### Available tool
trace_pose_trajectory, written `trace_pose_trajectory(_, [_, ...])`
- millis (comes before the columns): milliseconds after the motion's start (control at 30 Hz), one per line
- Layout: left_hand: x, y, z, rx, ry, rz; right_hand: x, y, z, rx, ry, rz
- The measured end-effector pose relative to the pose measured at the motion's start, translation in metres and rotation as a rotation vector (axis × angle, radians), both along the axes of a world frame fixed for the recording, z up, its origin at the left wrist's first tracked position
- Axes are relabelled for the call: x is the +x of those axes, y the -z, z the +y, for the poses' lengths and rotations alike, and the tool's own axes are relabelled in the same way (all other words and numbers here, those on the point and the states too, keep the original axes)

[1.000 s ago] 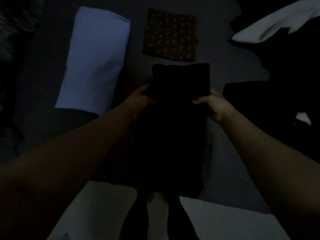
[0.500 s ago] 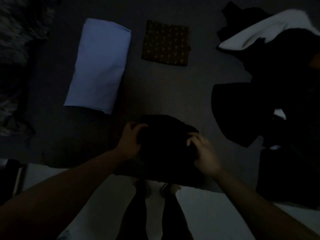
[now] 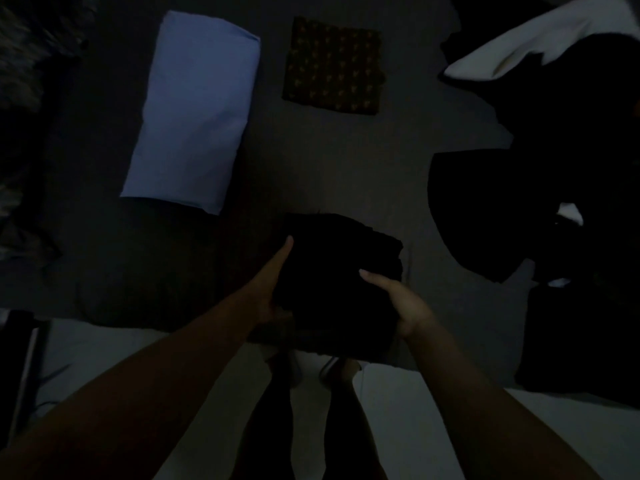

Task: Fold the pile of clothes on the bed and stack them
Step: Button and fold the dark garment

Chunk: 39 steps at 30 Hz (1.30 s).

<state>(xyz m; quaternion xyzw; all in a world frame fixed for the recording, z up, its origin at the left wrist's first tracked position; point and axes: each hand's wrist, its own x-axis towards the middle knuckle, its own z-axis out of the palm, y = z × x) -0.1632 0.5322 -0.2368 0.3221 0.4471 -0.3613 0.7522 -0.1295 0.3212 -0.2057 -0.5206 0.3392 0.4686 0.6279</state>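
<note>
Both hands are flanking the folded black garment (image 3: 341, 282) lying at the near edge of the bed (image 3: 311, 161). The left hand (image 3: 273, 289) is pressing flat against its left side, fingers straight; the right hand (image 3: 398, 303) is cupping its right side. Judging by this, 1 fold is finishing. Next it probably needs carrying beyond the garment toward the blue folded piece (image 3: 194, 116) or patterned square (image 3: 332, 67).

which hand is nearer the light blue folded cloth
Left. The left hand lies along the left edge of the black garment, just below and right of the light blue folded cloth. The right hand is on the garment's far side.
</note>
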Motion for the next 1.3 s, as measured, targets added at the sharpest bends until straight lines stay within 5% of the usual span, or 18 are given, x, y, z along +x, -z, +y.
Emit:
trace_pose_trajectory(200, [0.028, 0.004, 0.023, 0.101, 0.240, -0.026, 0.019, 0.001, -0.023, 0.216, 0.240, 0.067])
trace_pose_trajectory(367, [0.051, 0.017, 0.026, 0.039, -0.039, -0.076, 0.039, 0.023, -0.004, 0.160, 0.114, 0.187])
trace_pose_trajectory(533, [0.067, 0.029, 0.020, 0.112, 0.132, -0.166, 0.054, 0.039, -0.005, 0.114, 0.228, 0.131])
trace_pose_trajectory(667, [0.073, 0.035, 0.009, 0.324, -0.011, -0.274, 0.062, 0.047, -0.003, -0.251, 0.308, -0.113])
trace_pose_trajectory(767, [0.071, 0.034, 0.003, 0.586, 0.046, -0.316, 0.070, 0.052, -0.004, -0.554, 0.182, -0.303])
trace_pose_trajectory(833, [0.065, 0.032, 0.001, 0.883, 0.347, -0.376, 0.063, 0.053, 0.000, -0.602, 0.163, -0.338])
trace_pose_trajectory(900, [0.051, 0.027, -0.010, 1.140, 0.604, -0.447, 0.046, 0.048, 0.008, -0.930, 0.054, -0.481])
trace_pose_trajectory(1000, [0.026, 0.036, -0.034, 1.442, 0.884, -0.779, 0.008, 0.049, 0.021, -1.115, -0.528, -1.138])
trace_pose_trajectory(1067, [0.019, 0.053, -0.034, 1.431, 1.094, -0.800, -0.009, 0.071, 0.016, -1.037, -0.895, -1.328])
trace_pose_trajectory(1133, [0.020, 0.067, -0.027, 1.339, 1.232, -0.657, -0.014, 0.096, 0.004, -1.037, -1.051, -1.268])
trace_pose_trajectory(1300, [0.024, 0.068, -0.027, 1.315, 1.184, -0.625, -0.007, 0.104, 0.000, -0.993, -0.994, -1.264])
